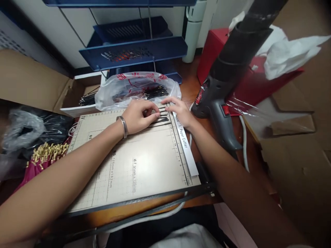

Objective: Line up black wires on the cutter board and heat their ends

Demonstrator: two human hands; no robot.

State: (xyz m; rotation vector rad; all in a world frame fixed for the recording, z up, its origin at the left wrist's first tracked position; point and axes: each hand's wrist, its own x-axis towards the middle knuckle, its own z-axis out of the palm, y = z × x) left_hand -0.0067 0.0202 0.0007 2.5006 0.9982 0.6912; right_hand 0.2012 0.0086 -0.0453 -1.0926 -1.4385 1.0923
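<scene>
At nine o'clock of my beige, grid-printed flat cutter board (152, 155) sits a bundle of burgundy cords with gold metal tips (49, 153); a sleeve brushing it could scatter them. At eleven is a white cardboard box (77, 110), and at twelve a clear, red-printed plastic bag (108, 92) holding dark strands; its slack front could slump onto my work. My left hand (141, 116) curls inward, thumb and forefinger nearly meeting; I cannot tell whether a strand is pinched. The thin black strands (163, 120) lie at the board's one o'clock, so an uneven nudge could skew them. My right hand (180, 112) is loosely open, fingertips over their ends. At two, a grey-black handheld tool with a red switch (219, 88) stands near my forearm; an elbow bump could topple it.
</scene>
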